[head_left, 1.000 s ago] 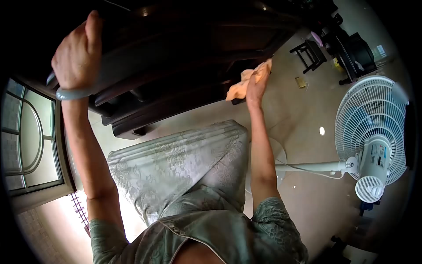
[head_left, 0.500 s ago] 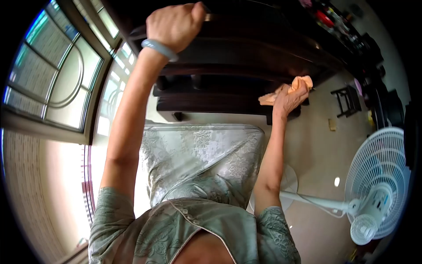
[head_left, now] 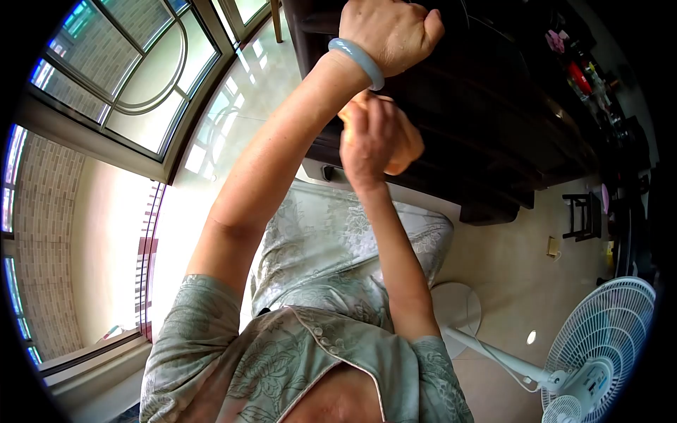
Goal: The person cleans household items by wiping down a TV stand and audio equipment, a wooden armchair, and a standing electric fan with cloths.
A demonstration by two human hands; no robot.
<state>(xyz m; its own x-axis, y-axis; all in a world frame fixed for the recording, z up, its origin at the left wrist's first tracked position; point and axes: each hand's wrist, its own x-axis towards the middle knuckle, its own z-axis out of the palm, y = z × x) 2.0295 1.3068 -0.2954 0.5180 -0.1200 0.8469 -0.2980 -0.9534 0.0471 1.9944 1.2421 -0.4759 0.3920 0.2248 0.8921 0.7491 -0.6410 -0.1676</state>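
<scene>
My right hand (head_left: pixel 369 144) is closed around a crumpled orange cloth (head_left: pixel 406 146), which bulges out on both sides of the fingers. It is against or just in front of the dark wooden furniture (head_left: pixel 486 134), below my left wrist; slight blur hides whether the cloth touches the wood. At the top of the view, my left hand (head_left: pixel 389 34) is curled into a fist over the same furniture. A pale bangle (head_left: pixel 358 62) circles that wrist. What lies inside the left fingers is hidden.
A white standing fan (head_left: pixel 599 359) is at the lower right, its round base (head_left: pixel 455 310) near my right elbow. A small dark stool (head_left: pixel 582 217) stands farther off on the right. Glass-paned doors (head_left: pixel 134 63) are on the left.
My right hand has swept the cloth leftward along the furniture, from its right end to beneath my left wrist. The whole view has shifted, and the left fist appears farther right.
</scene>
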